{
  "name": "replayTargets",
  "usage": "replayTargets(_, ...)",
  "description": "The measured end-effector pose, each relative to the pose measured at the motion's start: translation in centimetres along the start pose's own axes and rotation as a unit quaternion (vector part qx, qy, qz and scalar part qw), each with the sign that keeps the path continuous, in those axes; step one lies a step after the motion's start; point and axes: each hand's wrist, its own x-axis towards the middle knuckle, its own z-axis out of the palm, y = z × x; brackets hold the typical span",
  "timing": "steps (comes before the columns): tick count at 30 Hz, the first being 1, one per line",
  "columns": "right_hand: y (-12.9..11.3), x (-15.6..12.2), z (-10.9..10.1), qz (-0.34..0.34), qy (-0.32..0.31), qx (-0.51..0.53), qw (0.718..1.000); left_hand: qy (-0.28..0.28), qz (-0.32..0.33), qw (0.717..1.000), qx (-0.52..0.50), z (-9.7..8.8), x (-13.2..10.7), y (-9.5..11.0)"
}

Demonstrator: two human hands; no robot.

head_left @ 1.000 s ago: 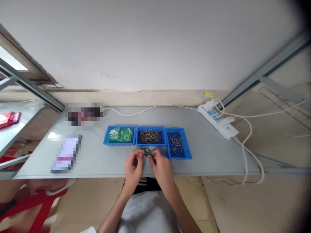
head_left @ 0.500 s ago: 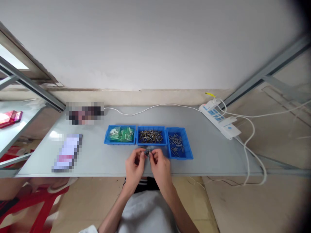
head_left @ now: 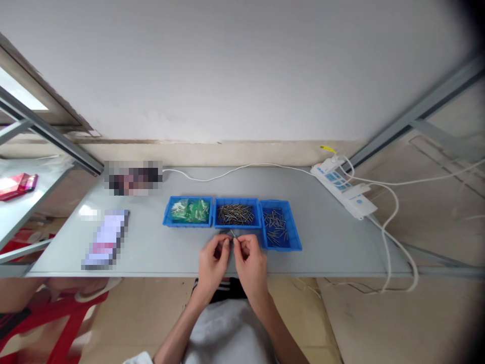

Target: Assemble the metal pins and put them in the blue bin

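My left hand (head_left: 212, 262) and my right hand (head_left: 250, 261) meet over the near edge of the grey table (head_left: 333, 242), fingertips pinched together on a thin metal pin (head_left: 232, 234). A small heap of pins (head_left: 225, 232) lies just beyond my fingers. Behind it stand three blue trays: the left tray (head_left: 188, 211) holds green and clear parts, the middle tray (head_left: 236, 213) dark metal pins, the right tray (head_left: 280, 224) more scattered pins.
A white power strip (head_left: 344, 193) with cables lies at the table's back right. A blurred flat object (head_left: 106, 238) rests front left and another blurred item (head_left: 132, 178) at the back left. A red stool (head_left: 56, 318) stands below left.
Both hands have drawn slightly nearer to me and closer together, lifting one pin out of the small heap on the table.
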Motion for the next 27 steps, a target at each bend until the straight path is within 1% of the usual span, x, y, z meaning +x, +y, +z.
replayTargets(4, -0.2, -0.1, 0.1, -0.023, -0.030, 0.035, 0.999, -0.004, 0.025, 0.999, -0.047, -0.4, 0.1, -0.3)
replayTargets(8, 0.2, -0.2, -0.1, -0.037, -0.044, 0.040, 0.998, -0.004, 0.077, 0.996, -0.049, -0.8, 0.3, -0.6)
replayTargets(11, 0.6, -0.2, -0.5, -0.040, -0.044, 0.032, 0.998, -0.003, 0.093, 0.995, -0.045, -0.8, 0.3, -0.5)
replayTargets(16, 0.7, -0.1, -1.0, -0.046, -0.038, 0.019, 0.998, 0.022, 0.105, 0.994, -0.032, -0.5, 0.3, -0.2)
replayTargets(21, 0.8, -0.3, -0.9, -0.047, -0.030, 0.020, 0.998, 0.017, 0.086, 0.996, -0.005, -0.2, 0.0, -0.3)
replayTargets(27, 1.0, -0.5, -0.9, -0.043, -0.042, 0.005, 0.998, 0.010, 0.072, 0.997, -0.004, -0.2, 0.0, -0.2)
